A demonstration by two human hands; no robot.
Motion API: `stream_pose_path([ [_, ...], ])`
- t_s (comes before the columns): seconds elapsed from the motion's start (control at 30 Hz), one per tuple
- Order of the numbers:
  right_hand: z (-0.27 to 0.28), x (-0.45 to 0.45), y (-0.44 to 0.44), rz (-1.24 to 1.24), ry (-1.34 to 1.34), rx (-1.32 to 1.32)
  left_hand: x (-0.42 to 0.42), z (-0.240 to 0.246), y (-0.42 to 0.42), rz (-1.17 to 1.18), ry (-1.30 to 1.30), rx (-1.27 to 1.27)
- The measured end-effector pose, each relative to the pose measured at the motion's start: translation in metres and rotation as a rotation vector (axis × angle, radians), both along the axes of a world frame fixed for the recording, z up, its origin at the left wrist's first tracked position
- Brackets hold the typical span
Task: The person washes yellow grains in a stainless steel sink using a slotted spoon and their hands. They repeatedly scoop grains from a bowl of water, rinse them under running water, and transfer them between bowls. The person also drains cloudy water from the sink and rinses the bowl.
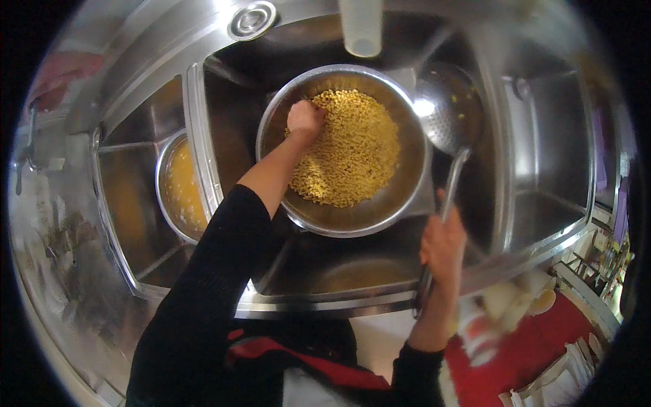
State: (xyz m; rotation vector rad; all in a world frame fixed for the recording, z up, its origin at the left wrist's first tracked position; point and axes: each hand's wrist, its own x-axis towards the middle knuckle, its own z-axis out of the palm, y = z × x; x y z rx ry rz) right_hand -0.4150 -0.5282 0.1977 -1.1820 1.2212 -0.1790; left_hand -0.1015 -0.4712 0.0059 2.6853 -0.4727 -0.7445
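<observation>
A large stainless steel bowl point(419, 173) stands in the middle sink, with a heap of yellow beans or similar kernels point(351, 147) in it. My left hand point(305, 118) is inside the bowl, at the heap's upper left; its fingers are curled and partly hidden, so what it holds cannot be told. In my right hand point(443, 244) is the long metal handle of a perforated skimmer point(445, 122). The skimmer's round head is to the right of the bowl, with a few yellow bits on it.
In the left sink stands a metal bowl point(175, 229) of yellowish liquid. A pale translucent cylinder point(362, 30) hangs over the middle sink's far side. A round metal strainer or lid point(252, 20) lies on the back ledge. Metal dividers point(198, 137) separate the basins. Pink cloth point(68, 71) is at far left.
</observation>
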Motion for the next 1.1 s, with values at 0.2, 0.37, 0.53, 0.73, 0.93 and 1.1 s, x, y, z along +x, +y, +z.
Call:
stream_pose_path([
  [0.2, -0.001, 0.001, 0.0, 0.053, -0.048, 0.041, 0.018, -0.03, -0.006, 0.09, 0.176, 0.035],
  [0.37, -0.005, 0.0, 0.0, 0.063, -0.05, 0.036, 0.014, -0.029, 0.01, 0.182, 0.177, -0.255],
  [0.53, -0.004, 0.004, 0.001, 0.048, -0.041, 0.037, -0.001, -0.027, 0.03, 0.582, 1.101, -0.956],
  [0.73, -0.001, 0.003, 0.0, 0.034, -0.043, 0.06, -0.027, -0.002, 0.03, 0.555, 1.027, -0.891],
  [0.93, 0.002, 0.003, -0.002, 0.046, -0.05, 0.083, -0.039, 0.003, 0.029, 0.104, 0.476, -0.673],
  [1.1, -0.013, -0.01, 0.0, 0.079, -0.062, -0.016, -0.087, 0.035, 0.015, -0.164, 0.185, -0.407],
])
